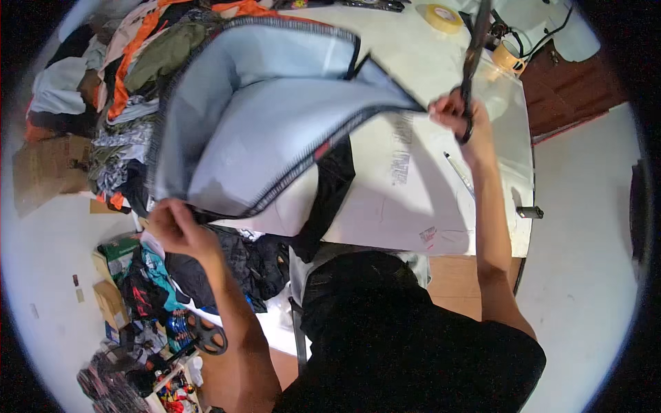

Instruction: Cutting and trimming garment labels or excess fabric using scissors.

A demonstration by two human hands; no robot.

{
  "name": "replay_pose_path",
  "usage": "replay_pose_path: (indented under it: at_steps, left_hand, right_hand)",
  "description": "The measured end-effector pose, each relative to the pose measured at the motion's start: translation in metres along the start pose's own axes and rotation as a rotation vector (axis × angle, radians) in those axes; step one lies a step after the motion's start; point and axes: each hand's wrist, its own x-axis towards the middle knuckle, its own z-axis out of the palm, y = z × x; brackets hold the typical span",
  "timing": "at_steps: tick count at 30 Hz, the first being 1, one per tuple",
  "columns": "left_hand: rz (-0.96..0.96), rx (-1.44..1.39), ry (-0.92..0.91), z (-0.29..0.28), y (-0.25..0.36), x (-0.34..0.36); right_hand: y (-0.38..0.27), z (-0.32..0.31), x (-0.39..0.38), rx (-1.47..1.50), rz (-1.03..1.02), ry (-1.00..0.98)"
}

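Note:
A light blue-grey cloth piece (275, 131) with dark overlocked edges is stretched in the air above the white table (385, 224). Its near left edge is pinched in my left hand (180, 230), whose fingers are closed. My right hand (463, 120), also closed, grips the cloth's right corner between the fingertips. Dark scissors (475, 51) hang on that same hand, a handle loop by the palm and the blades pointing away from me. Under the cloth, a black fabric strip (329, 189) lies across the table and over its near edge.
Clothes (148, 76) are heaped at the far left beside a cardboard box (51, 172). Yellow tape (443, 19) and a mug (508, 56) stand at the far right. A pen (458, 171) lies near my right forearm. Dark garments (227, 265) sit below the table's near edge.

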Motion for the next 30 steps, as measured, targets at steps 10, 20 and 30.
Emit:
replay_pose_path:
  at_steps: [10,20,30]
  left_hand:
    - [-0.124,0.181,-0.655,0.04,-0.002,-0.11]
    - [0.181,0.15,-0.868,0.164,0.015,-0.114]
    - [-0.355,-0.175,-0.876,0.182,-0.023,-0.117]
  right_hand:
    - [0.07,-0.005,-0.096,0.021,0.336,0.261]
    - [0.101,0.057,-0.052,0.001,0.191,0.23]
    - [0.119,0.083,-0.042,-0.057,0.232,0.238]
